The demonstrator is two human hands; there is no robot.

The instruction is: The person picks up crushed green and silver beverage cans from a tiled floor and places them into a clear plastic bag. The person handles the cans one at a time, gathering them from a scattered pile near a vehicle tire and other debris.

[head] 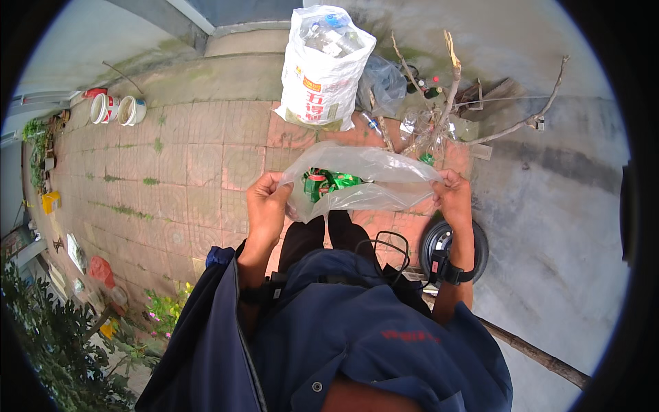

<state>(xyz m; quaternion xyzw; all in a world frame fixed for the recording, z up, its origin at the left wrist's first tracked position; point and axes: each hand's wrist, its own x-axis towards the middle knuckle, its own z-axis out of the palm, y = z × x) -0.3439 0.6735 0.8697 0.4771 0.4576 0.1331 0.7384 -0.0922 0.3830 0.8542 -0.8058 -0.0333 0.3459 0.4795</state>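
Observation:
A clear plastic bag is stretched wide between my two hands, its mouth facing up. My left hand pinches the bag's left end, and my right hand grips the right end. Through the opening I see green cans and other shiny green pieces, gathered toward the left side. Just beyond the bag stands a white woven sack bearing printed writing, filled with clear plastic bottles. A strap with a small device is around my right forearm.
Bare branches stick up at the far right, with plastic bottles around them and a grey plastic bag beside. A wheel stands by the right wall. Two white buckets lie far left on the paving; plants grow near left.

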